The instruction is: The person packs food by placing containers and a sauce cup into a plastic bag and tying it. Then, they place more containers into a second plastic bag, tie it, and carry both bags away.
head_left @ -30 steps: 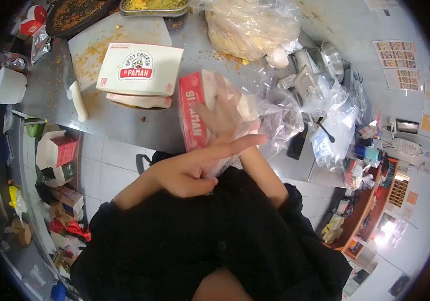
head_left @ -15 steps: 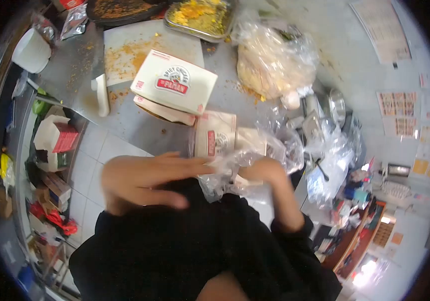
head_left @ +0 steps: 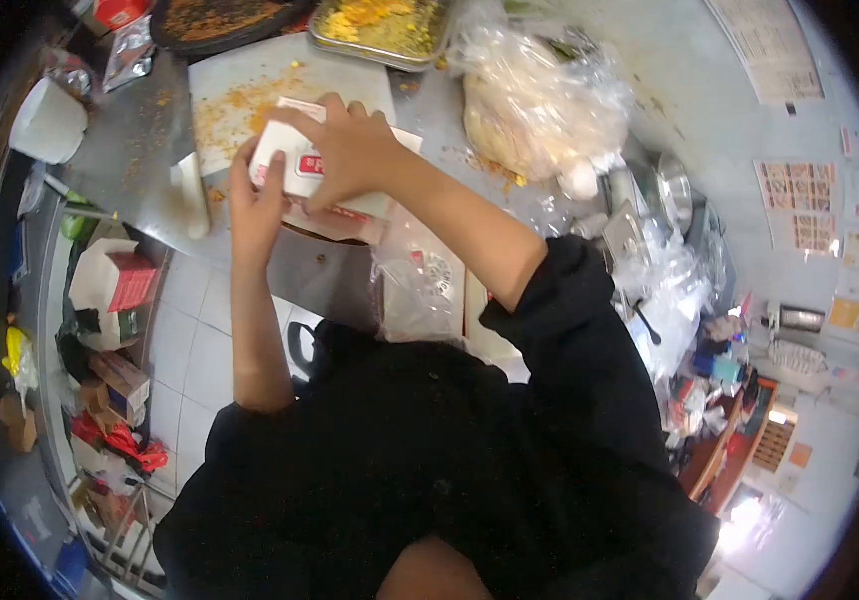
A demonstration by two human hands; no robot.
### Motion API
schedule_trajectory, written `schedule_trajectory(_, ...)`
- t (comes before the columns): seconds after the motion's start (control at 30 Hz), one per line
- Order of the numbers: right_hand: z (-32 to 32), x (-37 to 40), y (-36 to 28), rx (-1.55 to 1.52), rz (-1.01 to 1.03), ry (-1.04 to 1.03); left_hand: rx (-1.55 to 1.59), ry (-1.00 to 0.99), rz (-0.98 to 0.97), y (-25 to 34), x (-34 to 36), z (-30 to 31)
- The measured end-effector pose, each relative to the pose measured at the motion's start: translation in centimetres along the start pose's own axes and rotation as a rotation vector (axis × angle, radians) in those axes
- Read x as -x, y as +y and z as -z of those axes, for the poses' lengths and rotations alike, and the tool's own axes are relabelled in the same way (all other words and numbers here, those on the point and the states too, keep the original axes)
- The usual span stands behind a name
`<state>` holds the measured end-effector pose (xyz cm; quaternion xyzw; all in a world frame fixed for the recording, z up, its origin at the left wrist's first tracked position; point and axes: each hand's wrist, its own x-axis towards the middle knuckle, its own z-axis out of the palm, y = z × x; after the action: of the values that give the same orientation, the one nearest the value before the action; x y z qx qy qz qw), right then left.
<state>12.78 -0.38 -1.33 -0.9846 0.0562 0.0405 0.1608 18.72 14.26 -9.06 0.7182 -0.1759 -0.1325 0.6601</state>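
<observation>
Both hands are on the top white printed box, which rests on another box at the counter's edge. My left hand grips its left corner, thumb on the lid. My right hand spans the lid from the right, fingers spread over its far edge and side. Nearer my body, a printed box in a clear plastic bag stands untouched.
A crumb-covered white board lies behind the boxes, with a knife at its left. Further back are a metal tray of yellow food and a large plastic bag of pale food. White bowls stand far left.
Both hands have moved up and away from my body onto the top box. My right hand has let go of the clear plastic bag, which now lies around the nearer box.
</observation>
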Motion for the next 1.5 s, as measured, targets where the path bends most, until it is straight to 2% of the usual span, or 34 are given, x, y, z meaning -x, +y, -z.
schedule_trajectory(0.03, 0.8, 0.4, 0.2, -0.028, -0.017, 0.027, 0.066, 0.056, -0.074, 1.4, -0.1, -0.4)
schedule_trajectory(0.13, 3.2, 3.2, 1.5, -0.121, 0.171, 0.461, 0.269, 0.251, -0.271, 6.2, 1.5, -1.6)
schedule_trajectory(0.17, 5.1, 4.5, 1.5, -0.11, 0.232, 0.572, 0.331, 0.262, -0.411, 6.8, 2.6, -1.4)
schedule_trajectory(0.23, 11.2, 9.2, 0.2, -0.111, 0.233, 0.58, 0.308, 0.028, -0.353, 5.5, 4.8, -0.9)
schedule_trajectory(0.27, 13.7, 12.0, -0.5, -0.141, 0.223, 0.519, 0.074, -0.031, -0.223, 6.3, 7.0, -2.7)
schedule_trajectory(0.37, 17.9, 19.5, -0.3, -0.284, 0.242, 0.337, 0.03, -0.63, 0.389, 13.2, 9.0, -5.2)
schedule_trajectory(0.43, 18.7, 23.2, 0.6, -0.419, 0.163, 0.046, -0.042, -0.869, 0.525, 14.2, 9.5, -5.2)
schedule_trajectory(0.53, 16.0, 26.6, 2.6, -0.703, -0.08, -0.394, -0.194, -1.012, 0.317, 12.4, 10.9, -5.2)
schedule_trajectory(0.6, 10.3, 29.3, 5.4, -0.819, -0.16, -0.404, -0.077, -1.011, 0.272, 10.5, 11.6, -5.0)
schedule_trajectory(0.67, 6.1, 29.5, 5.0, -0.726, -0.354, -0.347, 0.161, -0.926, 0.317, 9.4, 11.8, -4.5)
schedule_trajectory(0.73, 0.6, 29.2, 5.2, -0.406, -0.352, -0.156, 0.301, -0.862, 0.334, 10.0, 11.8, -4.1)
schedule_trajectory(0.77, -0.1, 27.5, 4.2, -0.377, -0.382, -0.005, 0.358, -0.897, 0.367, 9.0, 11.9, -3.8)
schedule_trajectory(0.8, -0.8, 25.4, 3.3, -0.346, -0.405, 0.146, 0.433, -1.01, 0.374, 9.2, 12.0, -3.8)
schedule_trajectory(0.9, -2.8, 19.7, 1.1, -0.411, -0.713, 0.323, 0.678, -1.401, 0.461, 10.7, 11.2, -4.1)
schedule_trajectory(1.0, -6.1, 17.9, -1.3, -0.618, -0.966, 0.469, 0.398, -1.194, 0.172, 12.5, 11.6, -3.2)
schedule_trajectory(1.03, -6.0, 18.5, -1.0, -0.402, -0.85, 0.217, 0.36, -1.148, 0.001, 10.7, 10.7, -2.7)
schedule_trajectory(1.07, -5.4, 19.0, -0.8, -0.184, -0.691, 0.021, 0.416, -1.105, 0.052, 10.1, 10.6, -2.3)
schedule_trajectory(1.13, 4.3, 20.3, -1.0, -0.272, -0.454, -0.489, 0.532, -1.014, 0.146, 9.0, 10.7, -1.6)
schedule_trajectory(1.17, 8.1, 20.4, -1.2, -0.287, -0.289, -0.65, 0.55, -1.072, 0.217, 8.8, 10.3, -0.9)
schedule_trajectory(1.2, 11.5, 19.9, -2.7, -0.403, -0.275, -0.476, 0.559, -1.135, 0.284, 8.5, 9.7, -0.4)
schedule_trajectory(1.23, 12.4, 17.6, -3.5, -0.338, -0.235, -0.358, 0.624, -1.323, 0.191, 7.7, 9.3, -0.7)
schedule_trajectory(1.27, 12.3, 14.5, -4.4, -0.281, -0.2, -0.235, 0.736, -1.52, 0.459, 7.5, 9.7, -1.1)
schedule_trajectory(1.3, 10.0, 10.8, -3.9, -0.204, -0.109, -0.123, 0.689, -1.6, -0.084, 8.0, 9.2, -2.7)
schedule_trajectory(1.33, 6.3, 7.0, -2.9, -0.123, -0.02, -0.011, 0.652, -1.651, -0.091, 8.6, 9.1, -3.2)
schedule_trajectory(1.4, -1.5, 2.3, -1.5, 0.184, -0.019, -0.053, 0.593, -1.745, -0.108, 9.6, 9.4, -3.5)
schedule_trajectory(1.5, -6.9, 1.0, -1.4, 0.193, -0.088, -0.15, 0.583, -1.592, -0.069, 8.6, 9.1, -2.1)
